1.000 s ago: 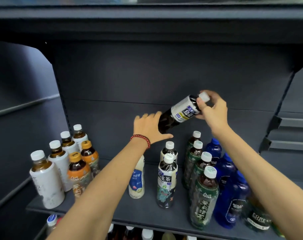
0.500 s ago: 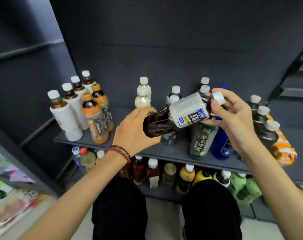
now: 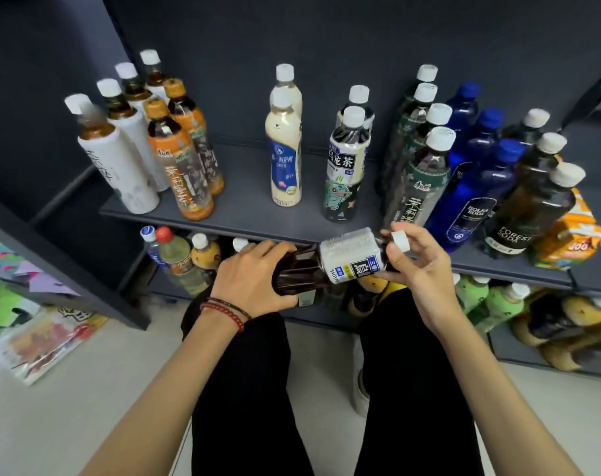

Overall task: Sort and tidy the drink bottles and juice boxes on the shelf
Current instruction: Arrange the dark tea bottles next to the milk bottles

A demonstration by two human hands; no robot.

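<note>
While held level below the shelf (image 3: 244,214) edge, dark tea bottle (image 3: 330,269), white label and cap: left hand (image 3: 249,285) wrapped round its base, right hand (image 3: 419,269) pinching its neck. Upright bottle rows behind.

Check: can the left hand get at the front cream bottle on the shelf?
Probably not yet: the left hand grips the held bottle. Otherwise the front cream bottle stands clear, gaps either side.
</note>
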